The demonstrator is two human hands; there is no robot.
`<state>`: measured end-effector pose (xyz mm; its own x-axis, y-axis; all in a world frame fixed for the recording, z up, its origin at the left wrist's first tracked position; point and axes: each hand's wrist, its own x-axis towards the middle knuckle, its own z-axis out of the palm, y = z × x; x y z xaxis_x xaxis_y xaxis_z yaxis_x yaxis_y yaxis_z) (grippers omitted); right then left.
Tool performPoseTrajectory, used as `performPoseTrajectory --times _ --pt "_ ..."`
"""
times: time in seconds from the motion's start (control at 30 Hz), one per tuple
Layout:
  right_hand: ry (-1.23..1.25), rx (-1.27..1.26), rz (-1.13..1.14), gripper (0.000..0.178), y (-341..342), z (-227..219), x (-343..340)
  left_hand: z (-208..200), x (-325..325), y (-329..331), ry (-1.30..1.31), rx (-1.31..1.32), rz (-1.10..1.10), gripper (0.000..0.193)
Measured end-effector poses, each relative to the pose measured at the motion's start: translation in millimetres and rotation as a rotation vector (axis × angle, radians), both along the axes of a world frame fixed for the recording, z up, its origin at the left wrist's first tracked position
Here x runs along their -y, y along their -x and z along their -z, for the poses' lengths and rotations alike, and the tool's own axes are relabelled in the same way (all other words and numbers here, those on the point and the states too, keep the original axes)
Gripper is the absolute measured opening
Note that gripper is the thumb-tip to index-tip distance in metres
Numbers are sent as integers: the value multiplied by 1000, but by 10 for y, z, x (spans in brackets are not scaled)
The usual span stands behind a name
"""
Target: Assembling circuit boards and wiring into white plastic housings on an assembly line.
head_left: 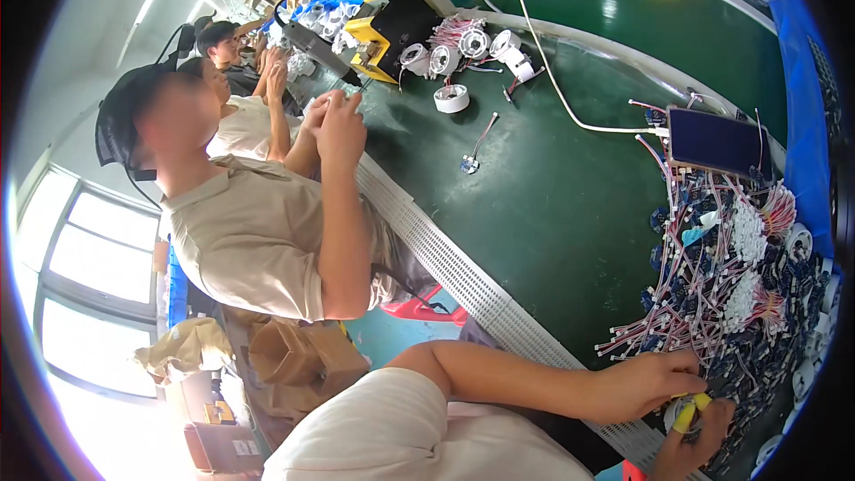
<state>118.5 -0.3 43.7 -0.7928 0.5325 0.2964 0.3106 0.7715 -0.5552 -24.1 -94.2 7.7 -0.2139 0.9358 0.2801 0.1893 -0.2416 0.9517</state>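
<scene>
My left hand (643,385) reaches in over the table's near right edge, its fingers bent and pressed together. Close beside it is my right hand (699,442), with yellow coverings (684,417) on what look like two fingertips. Between the two hands a small part of a white round piece (670,415) shows; my fingers hide most of it. Both hands seem closed on this piece. Right beside them lies a large heap of small dark circuit boards (753,383) with red and white wire leads (646,331) and white connectors.
A dark flat-screen device (720,142) with a white cable stands behind the heap. On the green table (534,223) lie one loose wired board (469,163), several white round housings (451,99) and a yellow-and-black machine (396,31). A co-worker (258,232) stands at left, hands raised; other people are beyond.
</scene>
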Motion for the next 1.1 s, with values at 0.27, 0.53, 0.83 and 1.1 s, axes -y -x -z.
performPoseTrajectory --times 0.27,0.53,0.83,1.1 --pt "59 1 -65 30 -97 109 -45 11 -20 -19 -70 147 -22 33" --pt "102 -119 32 16 -173 254 73 2 42 14 47 169 -5 22" --pt "226 -206 29 22 170 180 339 -151 230 99 180 -198 -237 27" --pt "213 -93 -54 24 -36 118 27 -82 163 46 279 10 -143 21"
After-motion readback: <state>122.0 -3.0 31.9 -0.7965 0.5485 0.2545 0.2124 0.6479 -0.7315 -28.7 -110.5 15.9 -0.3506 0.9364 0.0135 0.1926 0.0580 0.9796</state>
